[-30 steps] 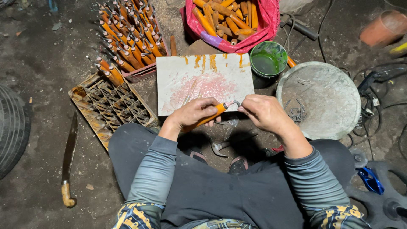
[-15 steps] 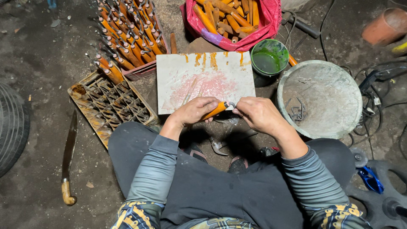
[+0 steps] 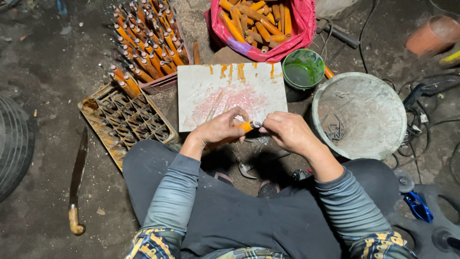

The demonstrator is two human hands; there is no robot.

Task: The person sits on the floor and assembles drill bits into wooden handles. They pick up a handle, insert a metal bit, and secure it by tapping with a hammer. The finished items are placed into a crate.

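Note:
My left hand [image 3: 221, 128] is closed around an orange wooden handle [image 3: 246, 126], with only its tip showing past my fingers. My right hand [image 3: 286, 132] pinches a small metal piece [image 3: 257, 125] at that tip. Both hands meet just below the near edge of a white board [image 3: 230, 93] smeared with pink and orange stains. My knees and dark trousers fill the lower part of the view.
A red bag of orange handles [image 3: 262, 21] lies at the top. Finished handles stand in a crate [image 3: 143, 48], next to a rusty grid crate [image 3: 124, 122]. A green bowl [image 3: 303, 69], a grey basin with metal bits [image 3: 359, 115], a knife [image 3: 76, 182] and cables [image 3: 426, 120] surround me.
My left hand has closed further over the orange handle, hiding most of it. Both hands stay together below the board.

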